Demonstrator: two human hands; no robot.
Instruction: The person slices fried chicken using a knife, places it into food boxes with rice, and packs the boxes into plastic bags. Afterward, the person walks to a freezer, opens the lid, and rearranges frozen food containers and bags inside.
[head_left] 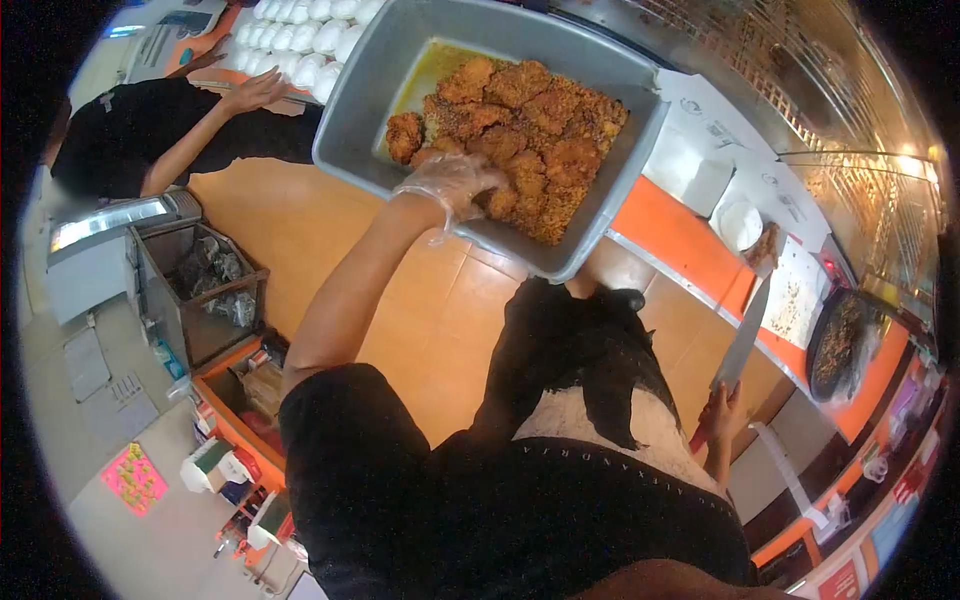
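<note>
My left hand (455, 188), in a clear plastic glove, reaches over the near rim of a grey plastic tub (355, 135). Its fingers curl onto a piece of fried chicken (500, 203) at the near side of the heap; the glove and the crumbs partly hide the grip. Several more browned, crusty pieces lie in the tub on loose crumbs, with yellowish oil at the far left corner. Low on the right, my right hand (722, 412) is closed round the red handle of a large knife (745, 338). The blade points up and away, over the counter edge.
An orange counter (655, 222) runs along the right, bearing cardboard, a white bowl (740, 226) and a dark pan (838, 340) of crumbs. At upper left, a co-worker's hand (255, 92) is beside rows of white wrapped bundles (300, 38). A bin (200, 290) stands left.
</note>
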